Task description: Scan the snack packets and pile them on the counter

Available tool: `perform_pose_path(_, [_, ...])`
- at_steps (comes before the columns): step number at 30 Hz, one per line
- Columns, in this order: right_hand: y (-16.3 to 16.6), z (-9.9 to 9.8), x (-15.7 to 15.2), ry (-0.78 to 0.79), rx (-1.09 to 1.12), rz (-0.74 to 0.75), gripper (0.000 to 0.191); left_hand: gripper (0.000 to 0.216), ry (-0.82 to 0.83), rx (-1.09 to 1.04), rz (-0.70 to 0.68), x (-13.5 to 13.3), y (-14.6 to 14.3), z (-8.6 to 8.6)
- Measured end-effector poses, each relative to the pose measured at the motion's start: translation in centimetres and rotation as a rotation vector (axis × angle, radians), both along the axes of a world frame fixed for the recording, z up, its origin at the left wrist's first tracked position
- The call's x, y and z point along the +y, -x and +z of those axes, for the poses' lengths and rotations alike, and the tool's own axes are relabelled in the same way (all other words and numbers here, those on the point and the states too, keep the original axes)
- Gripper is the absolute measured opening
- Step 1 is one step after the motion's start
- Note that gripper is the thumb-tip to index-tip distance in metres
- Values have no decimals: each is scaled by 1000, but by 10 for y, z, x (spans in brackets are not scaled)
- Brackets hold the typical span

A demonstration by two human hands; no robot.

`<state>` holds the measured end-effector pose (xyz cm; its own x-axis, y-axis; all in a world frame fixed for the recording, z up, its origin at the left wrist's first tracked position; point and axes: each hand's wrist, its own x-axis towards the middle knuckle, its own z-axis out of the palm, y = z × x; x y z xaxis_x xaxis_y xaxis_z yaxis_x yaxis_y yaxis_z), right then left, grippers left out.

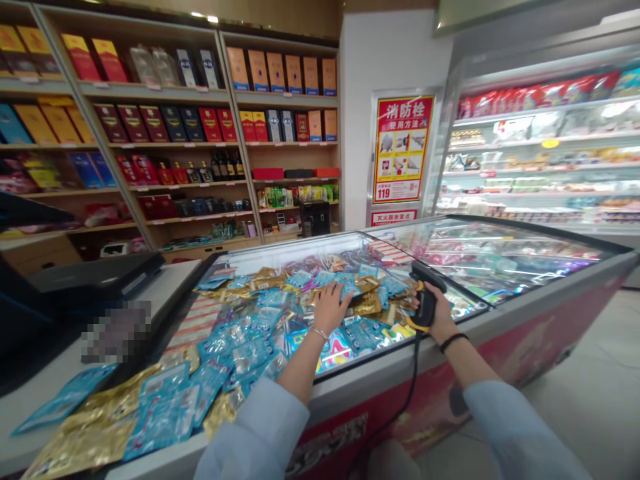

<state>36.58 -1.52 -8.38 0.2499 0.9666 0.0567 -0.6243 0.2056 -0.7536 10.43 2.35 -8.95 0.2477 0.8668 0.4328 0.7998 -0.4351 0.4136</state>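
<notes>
My left hand (329,311), with a thin bracelet at its wrist, reaches over the packets on the freezer's glass top. Its fingers are stretched out and rest on or just above the pile. A black and yellow handheld barcode scanner (426,301) is gripped in my right hand (441,319), its cord hanging down past the freezer's front edge. Blue packets (250,353) and gold packets (367,303) lie heaped and overlapping around my left hand. More of both kinds spread over the near left corner, where a large gold packet (85,440) lies.
The chest freezer (540,320) stretches to the right, its glass lid showing goods inside. A counter (185,273) with dark equipment stands at left. Behind are shelves (285,100) of boxed bottles, a red wall sign (399,150) and a lit refrigerated display (545,160).
</notes>
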Motion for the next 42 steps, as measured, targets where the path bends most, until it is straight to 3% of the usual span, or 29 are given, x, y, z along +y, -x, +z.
perform_pose_path(14, [0,0,-2,-30,-16,13,30,55,31,-102,-35,-6,-2,8])
perform_pose_path(17, [3,9,-2,-44,-63,48,30,56,27,-222,4,-4,3,27])
perform_pose_path(20, [12,29,0,-54,-129,105,27,58,-22,-360,-4,-3,22,59])
perform_pose_path(23, [34,54,2,-119,-179,141,24,59,-145,-384,-67,-6,63,90])
perform_pose_path(26, [70,74,6,-173,-224,214,24,59,-222,-338,-42,-7,126,104])
perform_pose_path(31, [156,83,20,-176,-257,408,25,52,-210,-253,214,-2,241,83])
perform_pose_path(34, [213,80,33,-116,-288,504,24,46,-176,-170,359,2,289,63])
perform_pose_path(38, [278,68,51,-63,-402,606,23,41,-93,-102,532,8,315,40])
perform_pose_path(42, [310,47,59,-116,-520,653,25,33,28,-169,632,19,318,19])
